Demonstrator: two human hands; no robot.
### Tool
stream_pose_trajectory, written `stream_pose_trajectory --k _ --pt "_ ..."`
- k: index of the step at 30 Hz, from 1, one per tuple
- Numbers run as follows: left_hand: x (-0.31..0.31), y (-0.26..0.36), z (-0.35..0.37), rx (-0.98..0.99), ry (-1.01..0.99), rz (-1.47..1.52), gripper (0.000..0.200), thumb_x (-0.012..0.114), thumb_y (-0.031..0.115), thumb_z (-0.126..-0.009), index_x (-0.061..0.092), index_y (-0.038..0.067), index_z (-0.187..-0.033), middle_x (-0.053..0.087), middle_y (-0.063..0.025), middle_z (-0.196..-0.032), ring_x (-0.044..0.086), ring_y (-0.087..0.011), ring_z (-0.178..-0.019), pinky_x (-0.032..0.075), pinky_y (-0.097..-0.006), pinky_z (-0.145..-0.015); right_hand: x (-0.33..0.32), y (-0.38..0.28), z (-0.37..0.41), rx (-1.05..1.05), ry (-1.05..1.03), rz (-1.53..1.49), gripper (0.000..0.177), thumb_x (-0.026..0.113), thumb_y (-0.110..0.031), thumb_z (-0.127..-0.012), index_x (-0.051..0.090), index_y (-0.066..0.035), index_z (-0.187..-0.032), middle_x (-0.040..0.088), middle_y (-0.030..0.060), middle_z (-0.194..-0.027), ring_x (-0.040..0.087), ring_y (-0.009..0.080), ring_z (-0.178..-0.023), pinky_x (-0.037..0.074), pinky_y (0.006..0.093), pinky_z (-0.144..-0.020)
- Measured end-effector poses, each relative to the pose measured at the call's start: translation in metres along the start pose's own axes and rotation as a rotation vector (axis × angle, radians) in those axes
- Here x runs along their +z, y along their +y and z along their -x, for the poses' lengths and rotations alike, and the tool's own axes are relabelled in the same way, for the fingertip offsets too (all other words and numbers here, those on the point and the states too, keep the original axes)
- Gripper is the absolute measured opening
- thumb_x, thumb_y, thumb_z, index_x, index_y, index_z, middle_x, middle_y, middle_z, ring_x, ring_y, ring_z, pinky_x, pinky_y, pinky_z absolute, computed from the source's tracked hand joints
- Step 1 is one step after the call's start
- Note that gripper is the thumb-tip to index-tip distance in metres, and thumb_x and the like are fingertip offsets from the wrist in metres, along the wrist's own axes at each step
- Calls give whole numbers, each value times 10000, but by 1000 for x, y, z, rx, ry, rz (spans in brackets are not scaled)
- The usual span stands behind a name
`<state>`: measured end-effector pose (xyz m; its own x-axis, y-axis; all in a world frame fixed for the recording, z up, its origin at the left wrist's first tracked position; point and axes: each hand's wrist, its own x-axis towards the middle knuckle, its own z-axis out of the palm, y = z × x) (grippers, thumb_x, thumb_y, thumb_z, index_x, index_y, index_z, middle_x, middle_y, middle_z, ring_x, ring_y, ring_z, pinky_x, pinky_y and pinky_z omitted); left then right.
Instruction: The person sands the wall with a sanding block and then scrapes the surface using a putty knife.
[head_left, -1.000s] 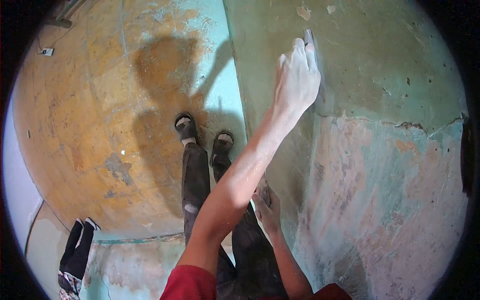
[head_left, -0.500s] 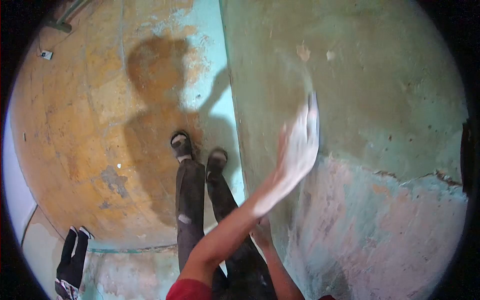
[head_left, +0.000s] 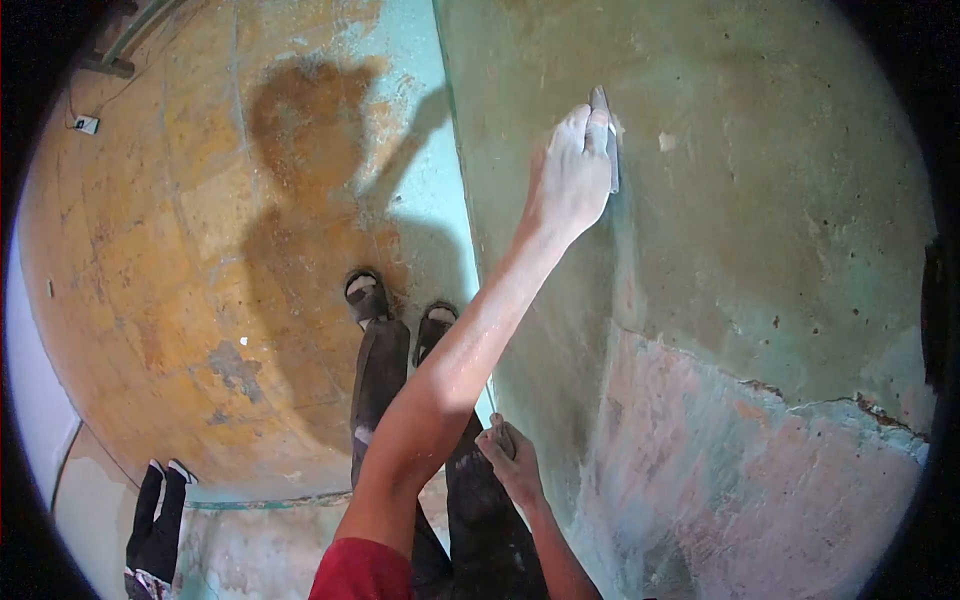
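The floor [head_left: 170, 260] takes the left side of the view and the wall [head_left: 750, 230] the right, with an edge [head_left: 459, 165] running between them. Both feet [head_left: 366, 297] stand on the floor, left of that edge, and the shadow [head_left: 310, 130] lies across the floor, mostly left of them. The blade [head_left: 614, 165] is at the wall, in the left hand [head_left: 575, 170], above and right of the feet. The right hand [head_left: 514, 467] is lower, beside the right leg [head_left: 485, 510]. Far left are a box [head_left: 87, 124], upper, and a co-worker [head_left: 157, 515], lower
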<state>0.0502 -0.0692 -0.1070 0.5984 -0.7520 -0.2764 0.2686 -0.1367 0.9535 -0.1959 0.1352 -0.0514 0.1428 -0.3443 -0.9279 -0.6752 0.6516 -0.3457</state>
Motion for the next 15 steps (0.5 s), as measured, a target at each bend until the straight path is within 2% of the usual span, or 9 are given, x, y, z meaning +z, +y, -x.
stream_pose_trajectory --k 4,6,8,9,10,12,13,14,15 --pt "11 20 59 -83 -71 112 430 373 316 -1053 594 -37 -1158 634 -230 -1116 600 -284 -1075 421 -392 -979 -2 17 0 -34 7 -52 293 667 -344 -927 596 -60 -916 499 -54 -804 441 56 -748 386 230 -698" --pt "15 27 71 -91 -26 89 368 374 277 -1046 594 -5 -1135 608 -270 -882 628 -397 -861 473 -459 -734 -4 10 8 -54 -7 -21 305 655 -355 -933 583 -61 -900 502 -52 -812 442 62 -760 394 237 -706" --pt "2 22 26 -220 -136 38 432 380 315 -1048 582 -27 -1219 638 -224 -1157 595 -302 -1128 422 -404 -992 0 9 12 -47 -11 -88 315 637 -354 -934 600 -41 -955 520 -39 -833 467 69 -791 420 256 -747" --pt "-16 52 12 -271 -168 36 440 395 316 -1041 573 -35 -1237 611 -243 -1215 573 -320 -1178 400 -402 -1031 -1 11 9 -38 -8 -94 315 637 -354 -934 600 -41 -955 520 -39 -833 467 69 -791 420 256 -747" --pt "-4 31 26 -285 -172 35 440 395 316 -1041 573 -35 -1237 611 -243 -1215 573 -320 -1178 400 -402 -1031 -5 12 6 -6 -21 -47 315 630 -334 -936 606 -27 -1004 528 -34 -845 478 67 -809 428 255 -765" --pt "35 -25 75 346 177 -232 378 398 135 -997 513 1 -1331 585 -281 -1126 615 -332 -1038 481 -414 -862 -8 26 4 18 -31 -8 323 622 -313 -938 613 -12 -1054 535 -28 -857 489 64 -826 435 255 -783" --pt "43 -24 115 352 110 -295 459 388 77 -973 416 -5 -1423 472 -261 -1371 527 -381 -1206 423 -406 -1009 -10 41 -2 -112 -10 45 322 622 -291 -940 607 -3 -1083 538 -29 -861 494 56 -828 439 250 -789" --pt "41 -7 128 329 124 -468 425 390 103 -990 459 -6 -1394 536 -285 -1285 580 -368 -1159 434 -407 -1007 -11 49 -3 -238 13 99 324 622 -268 -941 602 6 -1113 541 -29 -865 499 48 -830 443 245 -795" --pt "41 1 125 100 84 -175 392 396 139 -1001 499 -4 -1351 569 -297 -1198 611 -379 -1094 461 -417 -962 -12 45 -1 -231 -25 43 319 636 -244 -926 592 24 -1093 586 -4 -893 532 66 -846 451 254 -789"
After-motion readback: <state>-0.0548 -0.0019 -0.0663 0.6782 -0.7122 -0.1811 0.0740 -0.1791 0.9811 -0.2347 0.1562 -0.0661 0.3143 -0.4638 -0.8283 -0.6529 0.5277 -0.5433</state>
